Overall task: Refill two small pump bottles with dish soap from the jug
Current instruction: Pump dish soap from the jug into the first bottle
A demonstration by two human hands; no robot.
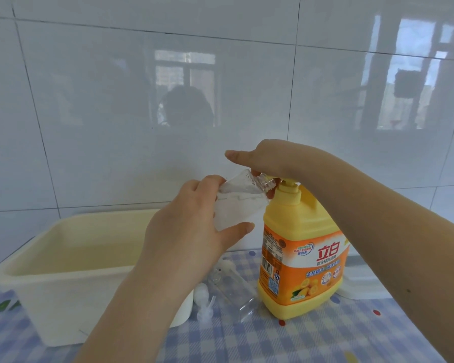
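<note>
The fingers (pixel 207 184) of the left hand (pixel 184 231) are curling round a small clear bottle (pixel 236 203), thumb underneath and the other fingers over the top, holding it tilted with its threaded open neck pointing up and to the right. That neck is sitting right at the spout of the yellow pump head (pixel 288 187) on the dish soap jug (pixel 302 260). The right hand (pixel 270 158) is lying over the pump head from above; its fingers are stretching out flat toward the left, gripping nothing and pressing on the pump top. The jug, yellow with an orange label, is standing upright on the worktop (pixel 364 334), which is wearing a blue checked cloth with coloured dots. Just left of the jug's base a second clear bottle (pixel 233 292) is lying on its side on the cloth, and two white pump tops (pixel 203 302) are lying beside it, near the left wrist. Further left a cream plastic tub (pixel 63 260) is sitting on the cloth against the white tiled wall (pixel 116 100). Behind the jug, under the right forearm, the edge of a white lidded container (pixel 362 284) is showing.
</note>
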